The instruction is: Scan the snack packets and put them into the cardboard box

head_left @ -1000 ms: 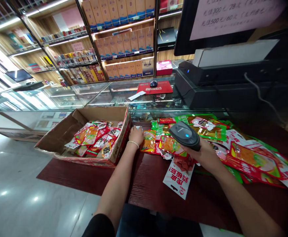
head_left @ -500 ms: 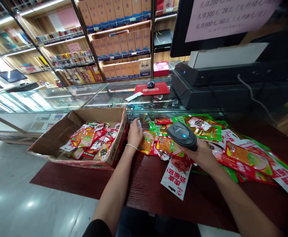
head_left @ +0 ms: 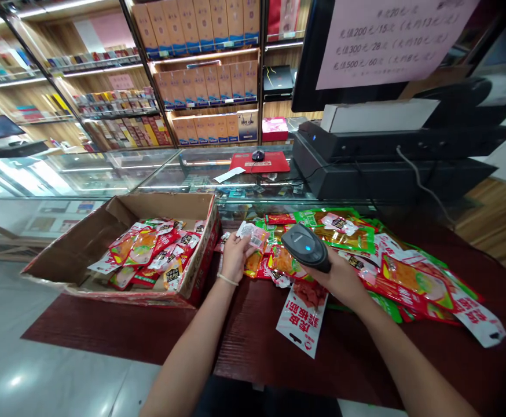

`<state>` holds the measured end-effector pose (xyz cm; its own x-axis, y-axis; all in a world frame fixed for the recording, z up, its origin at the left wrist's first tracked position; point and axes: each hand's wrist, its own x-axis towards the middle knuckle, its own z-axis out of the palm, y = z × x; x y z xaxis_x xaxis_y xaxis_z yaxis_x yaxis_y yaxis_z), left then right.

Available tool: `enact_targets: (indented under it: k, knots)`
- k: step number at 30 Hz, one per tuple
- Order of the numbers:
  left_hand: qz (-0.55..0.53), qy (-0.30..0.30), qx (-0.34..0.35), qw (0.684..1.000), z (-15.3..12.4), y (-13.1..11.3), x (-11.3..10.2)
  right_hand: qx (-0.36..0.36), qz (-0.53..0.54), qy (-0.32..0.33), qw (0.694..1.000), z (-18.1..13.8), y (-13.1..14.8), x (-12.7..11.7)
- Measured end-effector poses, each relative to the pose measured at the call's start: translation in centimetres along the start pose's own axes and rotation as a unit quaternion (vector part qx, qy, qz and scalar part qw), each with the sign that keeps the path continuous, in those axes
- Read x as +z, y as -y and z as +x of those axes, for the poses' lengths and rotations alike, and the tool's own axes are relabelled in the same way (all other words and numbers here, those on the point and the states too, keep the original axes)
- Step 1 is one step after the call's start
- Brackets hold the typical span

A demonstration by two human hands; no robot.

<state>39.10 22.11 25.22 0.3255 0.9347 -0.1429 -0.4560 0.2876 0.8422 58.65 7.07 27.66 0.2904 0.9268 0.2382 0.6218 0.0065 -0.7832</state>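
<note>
My left hand (head_left: 234, 259) is closed on a small snack packet (head_left: 253, 234), whose printed back with a barcode faces up. In my right hand (head_left: 342, 277) is a black barcode scanner (head_left: 305, 247) with a blue light, its head pointing left toward the packet. Below the scanner spreads a pile of red, green and white snack packets (head_left: 413, 277) on the dark wooden table. One white packet (head_left: 300, 321) lies nearest me. Left of my left hand stands an open cardboard box (head_left: 207, 249) with several packets (head_left: 149, 249) inside.
Behind the table runs a glass display counter (head_left: 157, 174) bearing a red mat (head_left: 274, 164) and a black mouse (head_left: 257, 155). At the right stand a monitor (head_left: 307, 75) with a pink price sheet and a black cash drawer (head_left: 344, 179). Shelves (head_left: 207, 104) of boxed goods line the wall.
My left hand has brought the packet up and turned its barcode side into view. The scanner stays over the pile, and the whole view has shifted slightly.
</note>
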Motion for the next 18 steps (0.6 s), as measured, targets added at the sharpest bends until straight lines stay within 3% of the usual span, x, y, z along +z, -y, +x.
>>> enact_targets:
  k: [6,18]
  knots:
    - [-0.092,0.007,0.010,0.996,0.1,0.3,0.3,0.021,-0.072,0.060,0.995,-0.2,1.0,0.0]
    - [-0.104,0.021,0.021,0.994,-0.1,0.5,0.6,0.024,-0.085,0.111,0.990,-0.3,1.5,0.2]
